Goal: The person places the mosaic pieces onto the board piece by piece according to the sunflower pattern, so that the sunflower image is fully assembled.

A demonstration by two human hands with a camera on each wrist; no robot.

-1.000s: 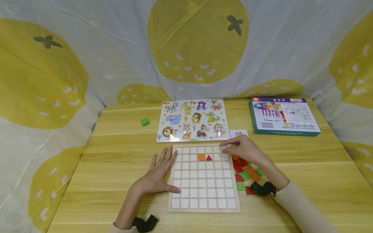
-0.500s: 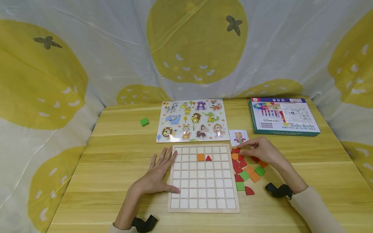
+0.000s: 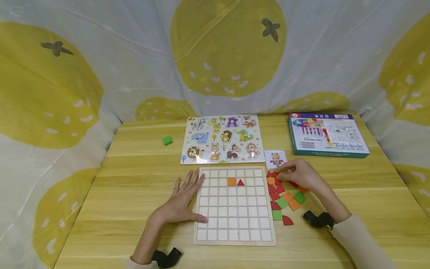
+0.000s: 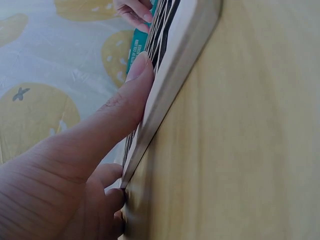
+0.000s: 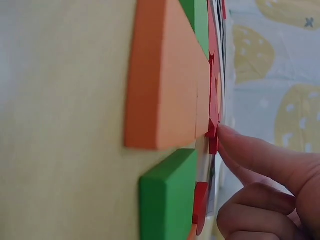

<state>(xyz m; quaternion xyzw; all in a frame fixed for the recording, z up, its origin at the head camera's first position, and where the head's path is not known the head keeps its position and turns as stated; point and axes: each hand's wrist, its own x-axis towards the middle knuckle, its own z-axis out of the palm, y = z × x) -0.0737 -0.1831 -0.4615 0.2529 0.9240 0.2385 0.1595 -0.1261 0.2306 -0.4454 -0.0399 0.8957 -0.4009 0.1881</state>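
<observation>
A wooden grid board (image 3: 237, 239) lies in the middle of the table, bearing an orange square (image 3: 231, 181) and a red triangle (image 3: 240, 182) in its second row. My left hand (image 3: 181, 203) rests along the board's left edge, fingers spread; its thumb (image 4: 127, 100) lies on the rim in the left wrist view. At the board's upper right, my right hand (image 3: 300, 175) pinches a small red triangle (image 3: 275, 174) between thumb and index finger, still down among the loose pieces. Around it lie red quarter-circles (image 3: 287, 220), an orange circle (image 3: 271, 181), and green squares (image 3: 277, 215).
Behind the board is an animal puzzle (image 3: 221, 140), with a small pattern card (image 3: 275, 158) to its right. A flat box (image 3: 329, 134) stands at the back right. One green block (image 3: 167, 140) sits at the back left. A patterned curtain (image 3: 228, 48) hangs behind the table.
My right hand has gone from over the board's upper right corner to the loose pieces on its right, uncovering the pattern card. My left hand has stayed in place.
</observation>
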